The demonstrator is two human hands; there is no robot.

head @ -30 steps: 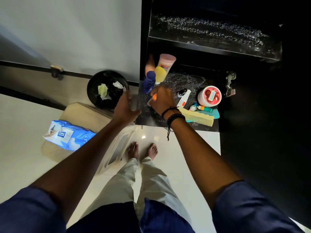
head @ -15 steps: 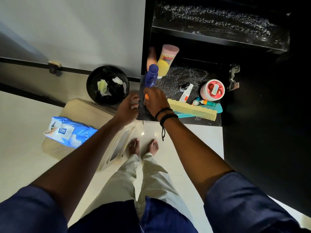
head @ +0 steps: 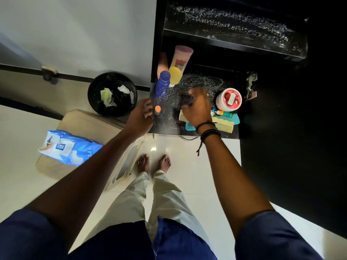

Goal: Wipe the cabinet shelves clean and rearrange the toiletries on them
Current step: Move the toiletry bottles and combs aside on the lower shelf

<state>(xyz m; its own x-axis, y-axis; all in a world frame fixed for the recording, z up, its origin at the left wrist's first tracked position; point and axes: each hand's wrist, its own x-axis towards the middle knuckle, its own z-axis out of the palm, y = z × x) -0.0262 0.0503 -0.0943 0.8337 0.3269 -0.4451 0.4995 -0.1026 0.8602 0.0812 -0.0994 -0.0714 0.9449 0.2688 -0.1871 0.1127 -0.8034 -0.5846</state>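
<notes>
Right hand (head: 197, 109) too blurred to read, your left hand (head: 139, 119) hangs relaxed beside the small orange-capped bottle (head: 157, 109), likely light and tippy: pinch its body.

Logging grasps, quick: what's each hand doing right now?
Left hand: open, fingers against the shelf edge, holding nothing.
Right hand: motion-blurred above the comb; cannot tell.

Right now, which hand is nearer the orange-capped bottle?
Left. The left hand is just left of the orange-capped bottle, fingertips almost at it. The right hand is farther off to its right, over the combs.
</notes>
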